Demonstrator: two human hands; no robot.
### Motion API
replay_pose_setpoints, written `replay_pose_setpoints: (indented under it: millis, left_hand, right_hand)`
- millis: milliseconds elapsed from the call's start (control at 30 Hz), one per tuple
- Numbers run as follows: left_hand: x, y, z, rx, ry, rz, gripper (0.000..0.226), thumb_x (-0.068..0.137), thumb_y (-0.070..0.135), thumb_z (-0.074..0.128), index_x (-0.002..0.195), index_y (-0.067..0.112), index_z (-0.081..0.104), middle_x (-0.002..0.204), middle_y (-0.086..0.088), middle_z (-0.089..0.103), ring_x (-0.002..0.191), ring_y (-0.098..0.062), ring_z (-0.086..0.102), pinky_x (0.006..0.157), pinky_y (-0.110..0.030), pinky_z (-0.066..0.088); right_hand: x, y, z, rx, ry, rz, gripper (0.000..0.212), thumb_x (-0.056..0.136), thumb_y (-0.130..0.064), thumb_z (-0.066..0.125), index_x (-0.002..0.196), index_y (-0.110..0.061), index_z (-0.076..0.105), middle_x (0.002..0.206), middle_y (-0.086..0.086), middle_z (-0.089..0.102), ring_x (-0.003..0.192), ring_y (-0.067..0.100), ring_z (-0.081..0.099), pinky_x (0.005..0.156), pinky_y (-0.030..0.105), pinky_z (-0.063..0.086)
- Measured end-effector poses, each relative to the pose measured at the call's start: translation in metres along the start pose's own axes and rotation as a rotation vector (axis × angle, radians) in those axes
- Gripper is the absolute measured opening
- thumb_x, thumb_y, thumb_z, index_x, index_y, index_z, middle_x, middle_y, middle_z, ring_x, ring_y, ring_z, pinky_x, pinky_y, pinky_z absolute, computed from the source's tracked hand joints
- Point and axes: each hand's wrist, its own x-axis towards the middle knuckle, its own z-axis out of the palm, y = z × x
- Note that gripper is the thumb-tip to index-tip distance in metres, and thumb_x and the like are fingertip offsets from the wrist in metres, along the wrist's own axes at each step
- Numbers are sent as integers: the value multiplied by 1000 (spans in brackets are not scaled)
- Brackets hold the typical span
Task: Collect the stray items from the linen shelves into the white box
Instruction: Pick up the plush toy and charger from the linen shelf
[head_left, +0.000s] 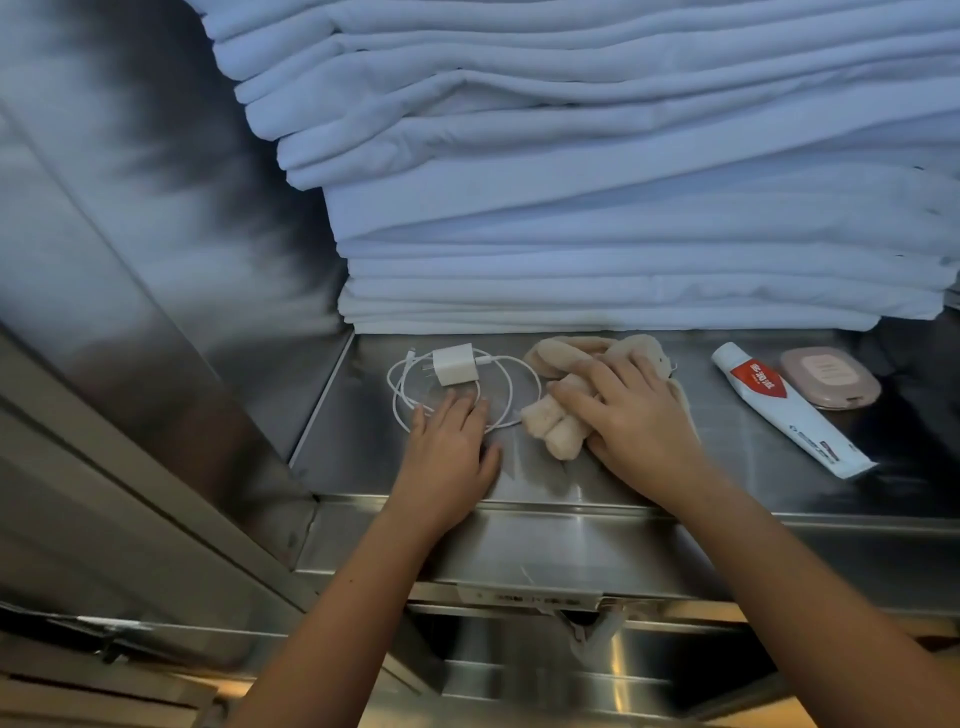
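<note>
Head view: right hand (644, 421) around fuzzy beige plush (550, 431) (brushed steel shelf (727, 452))

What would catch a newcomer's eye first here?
The tall stack of folded white linens fills the back of the steel shelf. In front, the left hand rests on a white charger with coiled cable while the right hand covers a beige plush toy; a white toothpaste tube and pink oval case lie further right.

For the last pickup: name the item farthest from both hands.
The pink case, far right beyond the tube; left hand touches the cable, right hand the beige cloth.
</note>
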Motion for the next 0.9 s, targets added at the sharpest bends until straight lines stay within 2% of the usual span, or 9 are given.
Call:
replay_pose_setpoints:
  millis: [67,167,333,433,567,633,700,800,900]
  left_hand:
    - [-2,1,2,-16,-1,-1,49,97,33,35,142,14,31,149,-4,29,140,-17,17,111,-43,10]
    - [-8,2,5,-6,12,19,48,97,34,35,141,15,34,149,-5,30,139,-18,18,111,-41,12]
    - [-22,7,5,-63,78,48,45,96,30,38,135,10,44,143,-10,40,137,-21,28,108,-41,16]
    - [-35,13,3,-93,115,87,38,92,20,50,127,3,53,134,-15,51,130,-28,41,105,-49,28]
    - [-50,19,3,-122,166,127,33,85,11,60,115,-1,62,120,-17,61,119,-33,53,96,-59,39]
    - [-56,21,4,-117,206,152,29,85,11,61,111,-1,64,116,-16,64,114,-32,57,94,-60,40]
    - [-59,21,4,-89,236,181,27,86,12,54,106,0,67,112,-14,67,110,-31,60,91,-60,43]
    - [-59,16,5,-63,257,219,30,74,0,70,104,0,69,110,-15,68,107,-33,62,87,-63,44]
    - [-57,9,4,-23,225,247,41,68,1,78,108,1,67,113,-14,66,112,-34,59,89,-62,41]
  right_hand:
    - [-1,-4,-2,-27,36,-21,28,78,-11,48,95,-10,70,101,16,66,86,34,61,77,42,47]
    - [-3,-10,-5,-55,52,-31,29,79,-15,46,93,-12,71,100,15,66,87,33,60,74,39,44]
    - [-8,-15,-10,-47,24,-39,32,82,-19,44,98,-12,70,103,17,64,93,35,59,84,45,42]
    - [-12,-19,-10,-24,-9,-46,27,82,-15,52,102,-10,69,106,19,63,96,37,59,89,50,42]
    - [-20,-29,-11,-38,-12,-61,30,73,-8,72,103,-12,69,111,17,62,100,34,54,90,45,34]
    - [-24,-34,-11,-54,-9,-78,32,71,-10,74,103,-14,69,109,16,63,101,33,52,89,42,30]
    - [-27,-37,-12,-66,5,-96,28,75,-12,68,103,-15,70,105,15,64,99,32,53,86,40,29]
    - [-29,-34,-13,-65,-16,-118,32,78,-15,55,107,-16,69,106,14,65,101,31,52,85,40,32]
    - [-28,-27,-12,-27,-61,-162,41,75,-7,64,115,-15,66,111,18,63,103,34,59,87,46,44]
